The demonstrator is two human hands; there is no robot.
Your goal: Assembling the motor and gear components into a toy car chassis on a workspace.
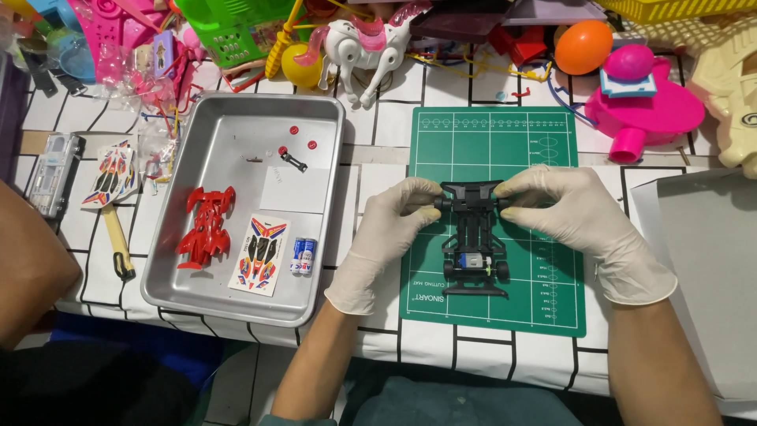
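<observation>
A black toy car chassis (473, 237) lies on the green cutting mat (544, 150), its small motor showing near the rear wheels. My left hand (386, 229), in a white glove, pinches the chassis front at its left wheel. From the other side my gloved right hand (572, 217) grips the front right wheel. Both hands press on the front axle end.
A metal tray (236, 126) to the left holds a red car body (205, 225), a sticker sheet (260, 254), two batteries (303, 256), small red parts and a white card. A screwdriver (118, 241) lies left of the tray. Colourful toys crowd the far edge. A person's arm (27, 260) is at left.
</observation>
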